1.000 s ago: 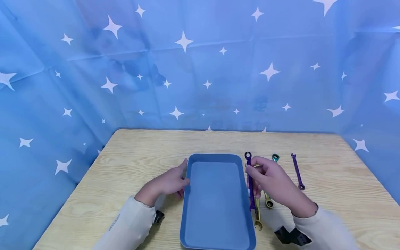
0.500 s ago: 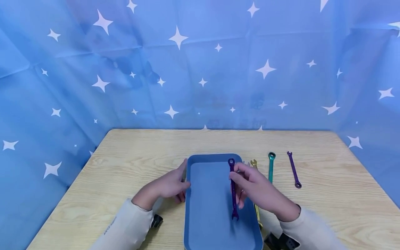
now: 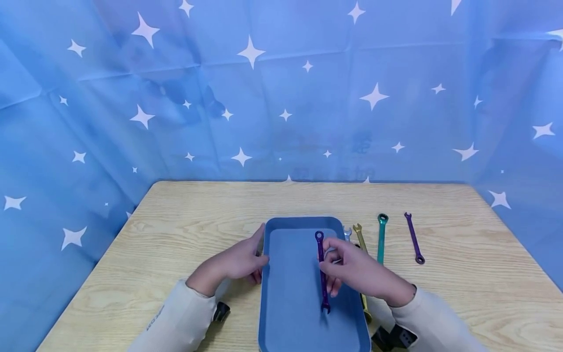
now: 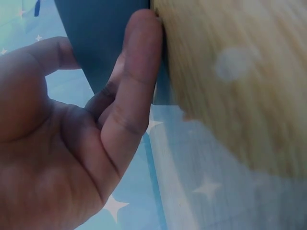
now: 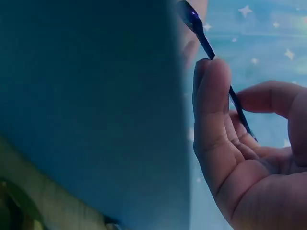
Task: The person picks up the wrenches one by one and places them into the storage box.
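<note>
My right hand [image 3: 354, 266] pinches a purple combination wrench [image 3: 323, 286] between thumb and fingers, over the right half of a blue rectangular tray [image 3: 288, 313]. The wrench's ring end points to the back and its forked end to the front, with a faint shadow below it on the tray floor. In the right wrist view the wrench [image 5: 203, 42] slants past the fingertips beside the tray wall [image 5: 96, 96]. My left hand [image 3: 237, 259] grips the tray's left edge, thumb over the rim and the other fingers along the outside. Those fingers [image 4: 139, 62] press the tray wall in the left wrist view.
Right of the tray lie a gold wrench [image 3: 360, 234], a teal wrench [image 3: 381, 239] and a smaller purple wrench [image 3: 414, 238]. A silver wrench end [image 3: 347, 233] shows by the tray's rim. A starry blue cloth [image 3: 281, 88] hangs behind the wooden table [image 3: 206, 210].
My right hand has carried the purple wrench leftward from beside the tray to over it, and slightly lower in the last half second. The left hand has stayed at the tray's edge.
</note>
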`<state>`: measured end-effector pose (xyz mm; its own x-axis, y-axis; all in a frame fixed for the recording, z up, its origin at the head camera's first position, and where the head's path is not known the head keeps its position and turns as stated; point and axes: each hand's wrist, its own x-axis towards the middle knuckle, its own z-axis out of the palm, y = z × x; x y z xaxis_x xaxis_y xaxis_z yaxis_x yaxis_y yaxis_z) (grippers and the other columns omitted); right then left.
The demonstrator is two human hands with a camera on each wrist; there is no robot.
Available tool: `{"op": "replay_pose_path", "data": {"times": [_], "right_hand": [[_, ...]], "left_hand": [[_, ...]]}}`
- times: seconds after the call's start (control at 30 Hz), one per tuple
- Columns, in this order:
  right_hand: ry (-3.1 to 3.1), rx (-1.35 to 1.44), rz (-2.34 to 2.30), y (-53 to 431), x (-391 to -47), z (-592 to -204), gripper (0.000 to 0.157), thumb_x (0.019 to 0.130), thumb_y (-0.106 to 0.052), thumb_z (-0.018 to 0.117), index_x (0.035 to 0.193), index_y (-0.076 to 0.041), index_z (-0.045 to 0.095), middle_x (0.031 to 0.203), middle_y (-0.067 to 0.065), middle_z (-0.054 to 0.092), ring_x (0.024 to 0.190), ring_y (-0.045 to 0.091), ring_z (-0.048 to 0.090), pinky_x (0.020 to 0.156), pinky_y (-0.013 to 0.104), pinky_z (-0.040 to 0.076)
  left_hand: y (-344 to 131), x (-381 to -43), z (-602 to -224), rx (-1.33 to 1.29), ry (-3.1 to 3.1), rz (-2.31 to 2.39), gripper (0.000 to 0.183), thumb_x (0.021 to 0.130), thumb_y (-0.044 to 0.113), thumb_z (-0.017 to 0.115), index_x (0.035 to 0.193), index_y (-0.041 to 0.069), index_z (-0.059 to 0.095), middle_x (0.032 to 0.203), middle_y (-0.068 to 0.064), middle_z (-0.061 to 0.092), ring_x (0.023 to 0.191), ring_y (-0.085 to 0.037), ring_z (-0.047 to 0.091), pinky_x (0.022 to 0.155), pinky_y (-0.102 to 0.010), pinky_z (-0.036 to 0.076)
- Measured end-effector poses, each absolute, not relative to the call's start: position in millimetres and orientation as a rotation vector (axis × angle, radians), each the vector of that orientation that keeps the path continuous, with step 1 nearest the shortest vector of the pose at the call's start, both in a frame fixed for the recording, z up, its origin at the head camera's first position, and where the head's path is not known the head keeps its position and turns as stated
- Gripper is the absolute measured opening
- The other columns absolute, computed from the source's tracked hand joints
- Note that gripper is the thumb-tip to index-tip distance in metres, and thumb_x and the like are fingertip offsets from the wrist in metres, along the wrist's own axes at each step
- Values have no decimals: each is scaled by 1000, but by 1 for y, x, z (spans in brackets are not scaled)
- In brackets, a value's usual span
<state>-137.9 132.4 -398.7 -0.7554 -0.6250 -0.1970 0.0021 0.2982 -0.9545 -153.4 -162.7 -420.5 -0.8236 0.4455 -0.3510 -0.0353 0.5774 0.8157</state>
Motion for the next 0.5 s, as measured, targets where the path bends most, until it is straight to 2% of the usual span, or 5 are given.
{"op": "replay_pose_path", "data": {"times": [0.27,0.5], "right_hand": [[1995,-590,-1477,129,-140,-410,28,98,-9,60,116,4,43,84,14,66,65,30,71,65,44,61],[2022,-582,-1440,124,-141,-418,27,96,-6,63,114,3,45,85,14,68,65,28,71,63,42,61]], "left_hand": [[-164,-155,-422,323,2266,1203,87,103,16,49,159,19,-18,70,-13,68,63,-25,68,59,-36,59],[-164,-156,-424,323,2259,1208,86,103,16,48,160,18,-17,70,-13,69,63,-25,69,60,-36,60]]}}
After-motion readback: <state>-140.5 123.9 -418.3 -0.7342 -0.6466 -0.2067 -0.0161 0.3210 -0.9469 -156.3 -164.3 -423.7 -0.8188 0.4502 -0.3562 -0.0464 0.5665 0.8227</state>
